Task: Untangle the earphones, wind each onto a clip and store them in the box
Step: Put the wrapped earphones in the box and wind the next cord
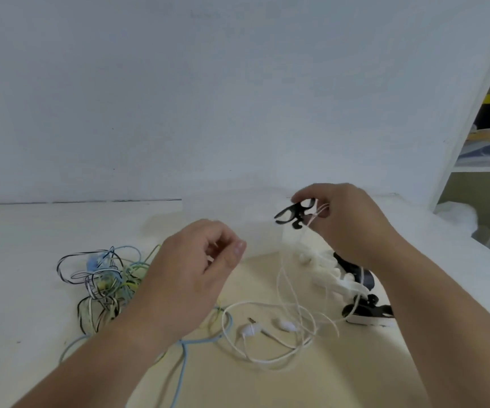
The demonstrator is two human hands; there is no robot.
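Observation:
My right hand (346, 222) holds a black winder clip (293, 214) up above the table, pinching the white earphone cable (285, 278) against it. That cable hangs down to loose loops on the table, where its two white earbuds (267, 328) and plug lie. My left hand (191, 275) hovers over the table with fingers curled and thumb near the forefinger; whether it pinches the thin white cable I cannot tell. A tangle of blue, green and black-and-white earphones (102, 281) lies at the left. A translucent white box (232, 228) stands behind the hands.
A pile of white and black clips (344, 278) lies under my right forearm, one black clip (367, 310) at its near edge. A white wall rises behind the table. Shelves (485, 142) with stored items stand at the right, past the table's edge.

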